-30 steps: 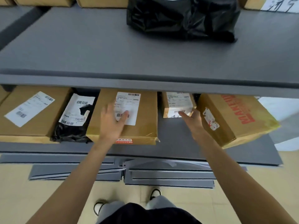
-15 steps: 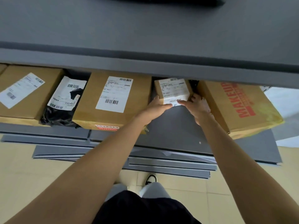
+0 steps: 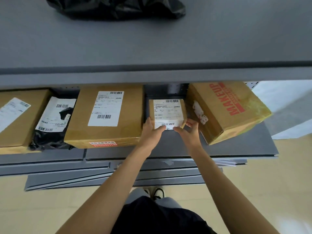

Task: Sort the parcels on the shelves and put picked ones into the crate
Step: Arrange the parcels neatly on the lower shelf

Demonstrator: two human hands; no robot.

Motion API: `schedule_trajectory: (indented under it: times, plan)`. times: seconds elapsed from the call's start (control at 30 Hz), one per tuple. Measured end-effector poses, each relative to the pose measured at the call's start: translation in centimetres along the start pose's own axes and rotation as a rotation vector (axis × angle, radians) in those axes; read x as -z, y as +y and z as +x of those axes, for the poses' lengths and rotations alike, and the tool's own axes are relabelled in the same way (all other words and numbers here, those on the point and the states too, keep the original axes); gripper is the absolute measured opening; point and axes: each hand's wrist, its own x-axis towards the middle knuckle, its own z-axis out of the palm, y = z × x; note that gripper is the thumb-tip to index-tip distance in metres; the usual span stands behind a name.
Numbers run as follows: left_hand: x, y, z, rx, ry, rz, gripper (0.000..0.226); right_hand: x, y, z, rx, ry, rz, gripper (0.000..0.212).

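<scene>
Both hands are on the small brown cardboard box with a white shipping label (image 3: pixel 168 114), which sits on the lower grey shelf board (image 3: pixel 236 146). The left hand (image 3: pixel 151 130) grasps the box's near left corner, thumb laid over the label's lower edge. The right hand (image 3: pixel 190 132) grasps the near right corner, thumb at the front edge and fingers curled against the right side.

Clearance to the left of the left hand is narrow: the large flat brown carton with a white label (image 3: pixel 108 115) stands just beside the small box, with a thin dark gap between them. To the right of the right hand, the tilted brown carton printed MAKEUP in red (image 3: pixel 226 110) leans close, its lower left edge near the right-hand fingers. Bare shelf surface lies between the hands and the shelf's front edge.

Farther left of the left hand lie a black plastic mailer bag with a white label (image 3: pixel 52 122) and another brown labelled carton (image 3: pixel 18 115) at the frame edge.

Above the hands, the upper grey shelf (image 3: pixel 152 48) overhangs; its front lip hides the rear of the lower row. A crumpled black plastic bag (image 3: pixel 116 7) rests at its far side.
</scene>
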Motion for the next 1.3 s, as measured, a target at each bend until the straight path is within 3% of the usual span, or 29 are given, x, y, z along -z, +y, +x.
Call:
schedule_trajectory:
  times: [0.33, 0.47, 0.57, 0.73, 0.8, 0.9, 0.97, 1.03, 1.1, 1.2, 1.3]
  plan:
    - [-1.4, 0.1, -0.8, 0.055, 0.132, -0.055, 0.069, -0.4, 1.0, -1.5, 0.064, -0.159, -0.039, 0.057]
    - [-1.3, 0.2, -1.4, 0.037, 0.118, -0.070, 0.064, -0.2, 0.5, -1.9, 0.067, -0.155, -0.051, 0.061]
    - [-1.9, 1.0, -1.9, 0.015, 0.111, -0.053, 0.074, 1.0, -1.4, -2.9, 0.131, -0.119, -0.069, 0.065]
    - [-5.6, 3.0, -2.9, -0.041, -0.052, 0.032, 0.076, 5.4, -5.9, -3.9, 0.472, 0.174, -0.199, 0.028]
    - [-7.2, 3.3, -3.0, -0.069, -0.125, -0.018, 0.075, 8.1, -7.2, -3.3, 0.520, 0.324, -0.221, 0.022]
    - [-9.4, 3.0, -3.3, -0.029, -0.211, -0.059, 0.080, 12.7, -7.0, -1.7, 0.512, 0.545, -0.302, 0.035]
    - [-10.7, 3.3, -3.3, -0.013, -0.228, -0.089, 0.085, 16.0, -6.2, 0.0, 0.409, 0.646, -0.389, 0.058]
    - [-12.3, 4.0, -2.9, 0.004, -0.212, -0.177, 0.088, 18.9, -5.4, 1.9, 0.245, 0.579, -0.409, 0.082]
    - [-14.2, 4.8, -3.0, 0.027, -0.194, -0.288, 0.082, 21.1, -4.6, 3.3, 0.131, 0.349, -0.247, 0.089]
    - [-17.4, 5.3, -4.0, 0.008, -0.132, -0.368, 0.067, 22.9, -3.8, 4.1, 0.026, 0.043, -0.130, 0.049]
    - [-19.1, 5.2, -5.6, 0.014, -0.095, -0.393, 0.063, 24.2, -3.2, 4.4, 0.013, -0.026, -0.031, 0.047]
